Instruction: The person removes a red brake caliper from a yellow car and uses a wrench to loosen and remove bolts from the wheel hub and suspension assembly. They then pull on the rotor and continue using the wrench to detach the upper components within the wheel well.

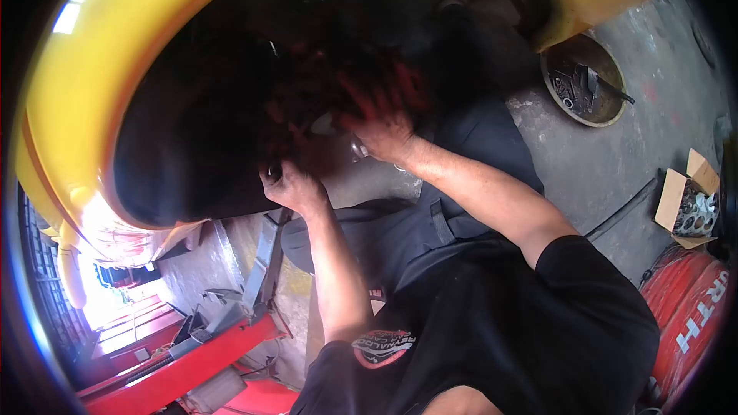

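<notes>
My left hand (290, 188) is closed, its fingers wrapped round something dark with a rounded end (274, 172) that I cannot make out. It is at the lower edge of the dark wheel arch of a yellow vehicle (73, 100). Higher up, my right hand (383, 132) reaches into the shade with its fingers stretched out over dark reddish parts (400, 84). A small shiny metal piece (358, 151) shows beside its thumb side. Deep shadow hides most of what lies under the arch and both sets of fingertips.
A round metal pan (550, 81) with small parts and a tool stands on the concrete floor at upper right. Below it are an open cardboard box (670, 198) of metal parts and a red drum (669, 300). Red lift-like equipment (177, 365) occupies the lower left.
</notes>
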Motion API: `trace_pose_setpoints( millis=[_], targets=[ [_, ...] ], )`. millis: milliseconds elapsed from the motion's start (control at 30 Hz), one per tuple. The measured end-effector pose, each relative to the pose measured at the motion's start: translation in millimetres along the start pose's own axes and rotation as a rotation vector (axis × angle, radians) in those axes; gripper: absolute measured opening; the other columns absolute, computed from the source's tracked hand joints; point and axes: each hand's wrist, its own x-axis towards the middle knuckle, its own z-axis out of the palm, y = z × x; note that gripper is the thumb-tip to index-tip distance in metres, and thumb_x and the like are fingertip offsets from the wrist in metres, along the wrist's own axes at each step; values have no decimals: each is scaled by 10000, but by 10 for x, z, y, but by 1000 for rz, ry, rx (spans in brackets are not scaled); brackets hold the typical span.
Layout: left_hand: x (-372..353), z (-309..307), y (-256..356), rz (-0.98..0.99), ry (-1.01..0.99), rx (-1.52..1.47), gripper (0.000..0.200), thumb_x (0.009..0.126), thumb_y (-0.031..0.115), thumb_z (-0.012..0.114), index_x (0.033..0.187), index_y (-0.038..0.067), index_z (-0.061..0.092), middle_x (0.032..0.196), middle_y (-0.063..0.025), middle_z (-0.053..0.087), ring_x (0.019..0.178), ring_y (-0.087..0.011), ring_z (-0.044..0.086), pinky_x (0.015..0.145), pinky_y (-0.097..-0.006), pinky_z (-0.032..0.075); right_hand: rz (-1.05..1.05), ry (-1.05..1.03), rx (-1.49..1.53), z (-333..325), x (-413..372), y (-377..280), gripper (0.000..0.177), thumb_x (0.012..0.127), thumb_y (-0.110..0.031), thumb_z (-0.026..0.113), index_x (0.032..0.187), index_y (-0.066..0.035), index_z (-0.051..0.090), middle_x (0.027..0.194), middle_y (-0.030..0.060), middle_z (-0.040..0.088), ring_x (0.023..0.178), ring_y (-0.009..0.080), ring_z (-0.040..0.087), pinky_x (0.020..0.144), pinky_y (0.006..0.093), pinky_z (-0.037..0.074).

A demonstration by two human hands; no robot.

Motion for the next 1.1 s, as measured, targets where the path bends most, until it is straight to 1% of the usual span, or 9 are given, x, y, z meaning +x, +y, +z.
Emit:
trace_pose_setpoints(
  millis=[67, 200, 300, 533, 800, 900, 933, 1033, 1100],
  targets=[
    [118, -29, -63, 46, 55, 20, 209, 787, 37, 518, 973, -33, 583, 869, -104, 649, 774, -176, 605, 685, -258, 490, 18, -40, 1, 105, 13, 14, 316, 689, -249, 643, 990, -156, 617, 1378, 95, 355, 1188, 307, 379, 965, 497, 326],
    [73, -102, 275, -161, 170, -183, 217, 769, 4, 501, 976, -25, 559, 822, -152, 640, 595, -186, 592, 451, -248, 452, -67, 63, 178, -182, -214, 89, 207, 699, -222, 624, 897, -162, 622, 1318, 75, 420, 1167, 298, 400, 927, 464, 373],
    [96, -337, 252, -107, 226, 7, 213, 783, -14, 527, 993, -31, 552, 855, -161, 635, 683, -220, 621, 554, -305, 532, -191, 75, 289, -442, -444, -95, 155, 698, -208, 618, 845, -158, 615, 1261, 57, 472, 1170, 282, 406, 922, 454, 401],
    [9, -558, 246, -65, 114, 240, 185, 797, -13, 536, 971, -73, 554, 936, -152, 616, 852, -203, 600, 799, -294, 492, -266, 62, 575, -567, -799, -213, 87, 650, -195, 621, 713, -142, 592, 1103, 19, 563, 1181, 237, 421, 979, 455, 401],
    [149, -365, 573, 17, 21, 423, 185, 793, 43, 559, 946, -56, 592, 897, -124, 622, 802, -178, 577, 743, -296, 480, -299, 28, 641, -493, -1161, -238, 96, 700, -228, 560, 720, -135, 565, 1018, 25, 569, 1101, 233, 481, 879, 421, 399],
    [338, -471, 560, 280, -140, 796, 228, 804, 63, 548, 992, -56, 600, 919, -125, 632, 806, -177, 585, 740, -292, 479, -273, 20, 695, -516, -1188, -186, 119, 712, -222, 560, 755, -111, 561, 1021, 46, 565, 1063, 239, 496, 859, 418, 402],
    [272, -227, 714, 76, -99, 395, 256, 823, 83, 536, 1038, -40, 603, 959, -116, 637, 824, -178, 595, 748, -292, 483, -259, 28, 722, -519, -1173, -176, 125, 715, -215, 565, 765, -101, 557, 1026, 54, 562, 1050, 238, 502, 844, 411, 407],
    [439, -57, 930, 1003, -441, 1507, 254, 834, 79, 533, 1050, -39, 596, 986, -106, 637, 848, -184, 601, 769, -300, 489, -184, 67, 749, -517, -1126, -175, 146, 727, -183, 582, 781, -52, 546, 1043, 92, 550, 1049, 250, 516, 837, 396, 436],
    [385, 184, 996, 505, -299, 918, 244, 834, 67, 534, 1046, -35, 599, 989, -106, 636, 876, -192, 601, 790, -306, 487, -194, 60, 755, -528, -1123, -171, 146, 737, -153, 589, 790, -27, 541, 1066, 116, 542, 1069, 271, 520, 851, 403, 458]
  ],
)
